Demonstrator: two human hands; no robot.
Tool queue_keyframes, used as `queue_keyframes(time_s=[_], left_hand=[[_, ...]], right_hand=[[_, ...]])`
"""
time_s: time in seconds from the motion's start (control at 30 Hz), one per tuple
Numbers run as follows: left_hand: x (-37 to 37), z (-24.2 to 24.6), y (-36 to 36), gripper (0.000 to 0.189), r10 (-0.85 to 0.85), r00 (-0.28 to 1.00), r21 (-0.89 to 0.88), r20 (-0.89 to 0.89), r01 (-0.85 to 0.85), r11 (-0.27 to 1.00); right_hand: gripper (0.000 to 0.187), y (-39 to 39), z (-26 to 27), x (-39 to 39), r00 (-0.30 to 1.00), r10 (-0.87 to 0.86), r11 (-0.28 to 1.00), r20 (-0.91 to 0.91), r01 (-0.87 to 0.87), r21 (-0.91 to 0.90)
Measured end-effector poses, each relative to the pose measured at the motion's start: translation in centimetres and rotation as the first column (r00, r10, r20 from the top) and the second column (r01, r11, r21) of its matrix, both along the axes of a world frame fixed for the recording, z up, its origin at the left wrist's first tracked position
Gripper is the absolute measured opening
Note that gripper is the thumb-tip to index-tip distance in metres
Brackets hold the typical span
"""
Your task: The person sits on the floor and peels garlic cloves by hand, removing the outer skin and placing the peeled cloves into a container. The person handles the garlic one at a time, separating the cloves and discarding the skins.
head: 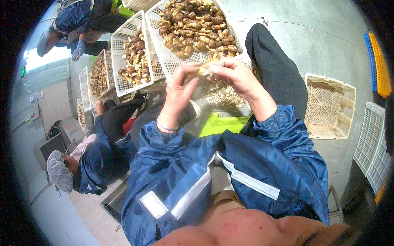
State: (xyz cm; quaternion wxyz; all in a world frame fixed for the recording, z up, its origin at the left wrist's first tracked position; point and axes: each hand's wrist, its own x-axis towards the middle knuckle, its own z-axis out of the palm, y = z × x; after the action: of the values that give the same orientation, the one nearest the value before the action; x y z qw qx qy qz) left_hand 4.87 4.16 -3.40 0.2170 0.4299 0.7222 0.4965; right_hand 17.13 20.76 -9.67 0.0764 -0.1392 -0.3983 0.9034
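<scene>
A pale mushroom piece point(203, 70) is between my two hands, just in front of a large white plastic crate. My left hand point(181, 86) has its fingertips at the piece's left side, and a band circles that wrist. On its right side, my right hand point(235, 75) pinches it between thumb and fingers; the fingers partly hide its shape. Brown-capped mushrooms point(197, 27) with pale stems are heaped in the large crate point(157, 37). Under my hands, pale trimmings point(226, 98) lie scattered on the floor near a lime-green plastic surface point(223, 124).
A smaller white crate point(117, 73) of mushrooms stands to the left. An empty crate point(351, 107) is on the floor at right, beside stacked crates point(369, 138). One co-worker point(101, 163) sits close at left; another point(74, 18) is at upper left.
</scene>
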Motion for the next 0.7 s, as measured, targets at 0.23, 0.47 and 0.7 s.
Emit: queue_keyframes(time_s=[0.23,0.47,0.7], left_hand=[[-0.5,-0.8,-0.4,0.033,0.178,0.943,0.136,0.280,-0.223,0.965],[-12.6,-0.9,-6.1,0.055,0.754,0.644,0.162,0.129,-0.763,0.625],[-12.9,-8.9,-1.5,0.057,0.300,0.954,-0.420,0.018,-0.265,0.868]], right_hand=[[0.022,0.1,0.8,0.3,0.999,0.010,0.989,-0.031,-0.015,-0.145],[0.024,1.3,0.1,0.5,0.992,0.001,0.978,0.129,-0.028,0.208],[0.026,1.6,-1.1,0.4,0.981,-0.176,0.878,0.076,0.121,0.464]])
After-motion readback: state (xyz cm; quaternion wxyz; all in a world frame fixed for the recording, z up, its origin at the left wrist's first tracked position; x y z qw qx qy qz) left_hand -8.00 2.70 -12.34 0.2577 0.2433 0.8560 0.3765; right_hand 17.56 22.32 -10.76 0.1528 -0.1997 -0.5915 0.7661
